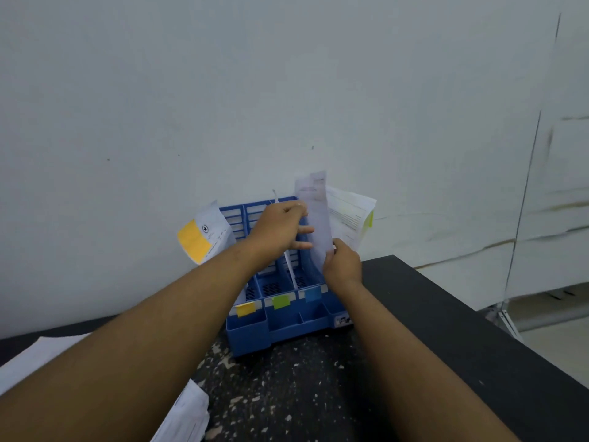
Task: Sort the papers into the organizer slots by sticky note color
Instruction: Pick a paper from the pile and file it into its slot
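A blue plastic organizer stands against the wall, its three slots labelled with a yellow tag, a green tag and a blue tag. A paper with a yellow sticky note leans out of the left slot. A paper with a yellow-green note sticks out behind the right slot. My right hand pinches the lower edge of a white sheet standing upright over the right slot. My left hand touches that sheet's left side, fingers extended.
White papers lie on the dark speckled tabletop at the lower left and near my left forearm. The table's right edge drops off beside the organizer. A pale wall stands right behind it.
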A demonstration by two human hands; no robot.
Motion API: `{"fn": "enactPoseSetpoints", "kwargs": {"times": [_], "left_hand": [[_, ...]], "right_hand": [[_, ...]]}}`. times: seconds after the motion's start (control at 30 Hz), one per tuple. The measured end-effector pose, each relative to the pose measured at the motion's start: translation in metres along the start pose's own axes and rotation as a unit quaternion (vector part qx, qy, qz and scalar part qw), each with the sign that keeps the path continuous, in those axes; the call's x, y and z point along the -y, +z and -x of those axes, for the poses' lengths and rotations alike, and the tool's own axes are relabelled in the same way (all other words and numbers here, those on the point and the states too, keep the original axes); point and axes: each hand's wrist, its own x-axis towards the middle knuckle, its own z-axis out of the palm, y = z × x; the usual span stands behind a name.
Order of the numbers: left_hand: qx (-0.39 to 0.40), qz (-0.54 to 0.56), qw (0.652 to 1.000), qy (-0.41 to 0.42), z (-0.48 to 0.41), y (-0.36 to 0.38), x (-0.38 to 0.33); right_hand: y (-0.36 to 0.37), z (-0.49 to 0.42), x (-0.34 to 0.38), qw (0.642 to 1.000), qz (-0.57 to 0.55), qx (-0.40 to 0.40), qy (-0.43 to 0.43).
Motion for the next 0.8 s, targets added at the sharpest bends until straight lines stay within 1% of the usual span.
{"fn": "enactPoseSetpoints", "kwargs": {"times": [0.13, 0.3, 0.4, 0.5, 0.57, 0.7, 0.8], "left_hand": [[-0.002, -0.007, 1.0, -0.009, 0.01, -0.013, 0.009], [-0.012, -0.033, 0.999, -0.003, 0.031, -0.038, 0.033], [-0.031, -0.092, 0.995, 0.006, 0.054, -0.055, 0.06], [-0.067, -0.18, 0.981, 0.036, 0.086, -0.071, 0.087], [-0.082, -0.211, 0.973, 0.036, 0.117, -0.08, 0.105], [-0.099, -0.251, 0.963, 0.022, 0.18, -0.097, 0.139], [-0.112, -0.306, 0.945, 0.02, 0.232, -0.118, 0.163]], "right_hand": [[0.001, 0.0, 0.001, 1.0, 0.008, 0.024, 0.017], [-0.005, 0.027, 0.005, 0.999, -0.007, 0.014, 0.029], [-0.011, 0.055, 0.009, 1.0, 0.003, -0.024, -0.001], [-0.01, 0.091, 0.014, 0.998, 0.016, -0.05, -0.024], [-0.006, 0.123, 0.016, 0.999, 0.004, -0.03, -0.038], [0.011, 0.184, 0.021, 0.996, 0.033, 0.022, -0.083], [0.032, 0.232, 0.027, 0.991, 0.044, 0.064, -0.107]]}}
